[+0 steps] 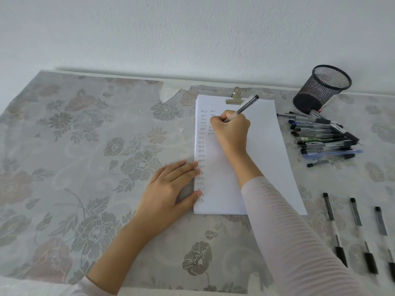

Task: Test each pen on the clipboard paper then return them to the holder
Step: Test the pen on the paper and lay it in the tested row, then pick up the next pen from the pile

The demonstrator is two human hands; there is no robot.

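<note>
Fingers [216, 121] of the right hand [232, 130] curl tight round a thin, see-through pen [242, 108] over the white paper [265, 150]. Its black end points up and away. Small rows of words run down the page just left of them. A shiny metal clip [235, 98] sits just past the fingers. The left hand [171, 184] lies flat, fingers straight, pressing the paper's left edge. Right of the writing fingers is a pile of pens [324, 138], and past it a round black mesh holder [322, 88]. Three pens [359, 231] lie beside the pale ribbed sleeve [288, 231], on a flowery cloth [85, 146].
</note>
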